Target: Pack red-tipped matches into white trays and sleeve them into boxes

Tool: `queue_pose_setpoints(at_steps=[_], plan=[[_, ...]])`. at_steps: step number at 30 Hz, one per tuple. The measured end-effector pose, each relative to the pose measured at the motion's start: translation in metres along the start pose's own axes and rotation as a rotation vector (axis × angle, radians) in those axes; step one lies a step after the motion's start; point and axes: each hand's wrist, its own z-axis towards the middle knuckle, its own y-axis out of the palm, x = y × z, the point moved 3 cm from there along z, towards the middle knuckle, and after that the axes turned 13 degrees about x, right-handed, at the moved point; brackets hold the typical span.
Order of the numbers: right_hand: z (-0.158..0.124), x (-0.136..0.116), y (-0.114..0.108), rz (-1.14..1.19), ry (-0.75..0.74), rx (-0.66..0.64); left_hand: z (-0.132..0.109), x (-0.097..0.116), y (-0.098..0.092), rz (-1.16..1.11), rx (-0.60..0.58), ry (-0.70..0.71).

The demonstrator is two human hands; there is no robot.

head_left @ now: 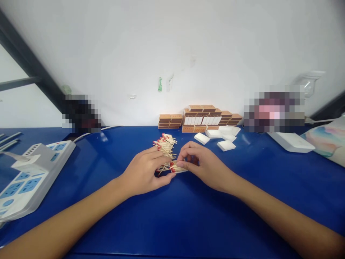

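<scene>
A pile of red-tipped matches [165,143] lies on the blue table [188,216] just beyond my hands. My left hand [147,171] rests on the table with fingers curled over a small bundle of matches [176,168]. My right hand [201,162] meets it from the right, its thumb and fingers pinched on the same bundle. Whether a box tray lies under the bundle is hidden by the fingers.
Stacked brown matchboxes [201,118] stand against the white wall, with several white inner trays [225,145] loose in front. A white power strip [29,172] lies at the left. A white flat box [291,142] and a colourful item [327,142] sit at the right.
</scene>
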Motion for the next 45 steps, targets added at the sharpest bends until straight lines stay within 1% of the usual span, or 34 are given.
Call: queue_pose_setpoints(at_steps=[6,10,14,16,18,20,22,25,29,32,34,36,40,45], plan=[[-0.003,0.004,0.003,-0.024,0.017,-0.039,-0.001,0.000,0.001,0.000,-0.001,-0.004],[-0.004,0.004,0.004,-0.061,0.013,-0.058,-0.001,0.001,0.001,-0.005,-0.029,-0.014],[-0.003,0.002,0.001,-0.103,-0.034,-0.071,-0.001,0.001,0.003,-0.018,-0.076,-0.018],[0.000,0.004,-0.004,-0.134,-0.064,-0.039,-0.001,0.002,0.005,-0.022,-0.110,-0.020],[0.005,0.010,-0.012,-0.196,-0.095,0.038,-0.002,0.002,0.006,-0.024,-0.133,-0.028],[0.010,0.018,-0.018,-0.276,-0.122,0.122,-0.003,0.002,0.006,-0.030,-0.136,-0.032],[0.015,0.026,-0.021,-0.334,-0.132,0.153,-0.003,0.002,0.005,-0.037,-0.127,-0.034],[0.018,0.035,-0.018,-0.361,-0.152,0.114,-0.004,0.002,0.005,-0.043,-0.139,-0.034],[0.016,0.039,-0.011,-0.389,-0.189,0.032,-0.005,0.002,0.006,-0.038,-0.148,-0.031],[0.013,0.033,-0.014,-0.374,-0.209,0.018,-0.004,0.004,0.004,-0.036,-0.100,-0.017],[0.010,0.023,-0.017,-0.333,-0.214,0.039,-0.003,0.004,0.002,-0.026,-0.063,-0.008],[0.005,0.009,-0.018,-0.279,-0.211,0.033,-0.002,0.004,0.001,-0.015,-0.040,-0.009],[-0.007,-0.012,-0.008,-0.256,-0.241,-0.080,0.000,0.003,0.001,-0.007,-0.050,-0.022],[-0.013,-0.014,0.001,-0.271,-0.246,-0.153,-0.001,0.003,0.004,-0.020,-0.072,-0.011]])
